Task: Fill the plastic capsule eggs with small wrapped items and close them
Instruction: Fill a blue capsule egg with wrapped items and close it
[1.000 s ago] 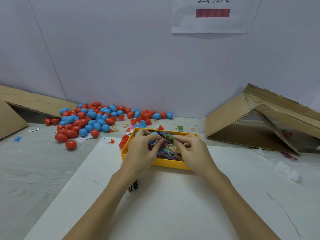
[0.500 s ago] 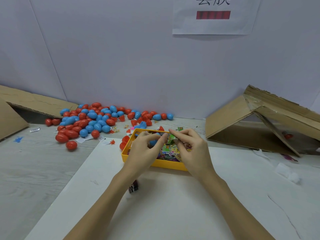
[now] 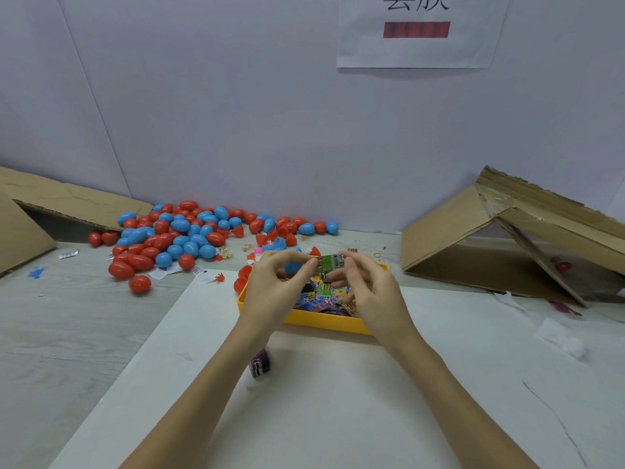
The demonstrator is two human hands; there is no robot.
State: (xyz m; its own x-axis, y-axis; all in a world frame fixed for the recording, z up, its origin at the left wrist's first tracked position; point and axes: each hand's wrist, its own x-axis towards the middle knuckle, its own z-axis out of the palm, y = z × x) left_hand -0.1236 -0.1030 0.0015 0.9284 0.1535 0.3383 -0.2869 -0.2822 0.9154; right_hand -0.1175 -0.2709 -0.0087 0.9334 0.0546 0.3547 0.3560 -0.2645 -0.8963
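Pinching a green wrapped packet (image 3: 329, 264) at frame centre, left hand (image 3: 277, 292) and right hand (image 3: 368, 292) both gripping it, above the yellow tray (image 3: 324, 321) of wrapped items, red and blue capsule eggs (image 3: 179, 238) heaped centre left on the table (image 3: 67, 333).

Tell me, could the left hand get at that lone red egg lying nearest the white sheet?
Probably yes, once freed: the left hand now pinches a green packet, but only bare table lies between it and the red egg.
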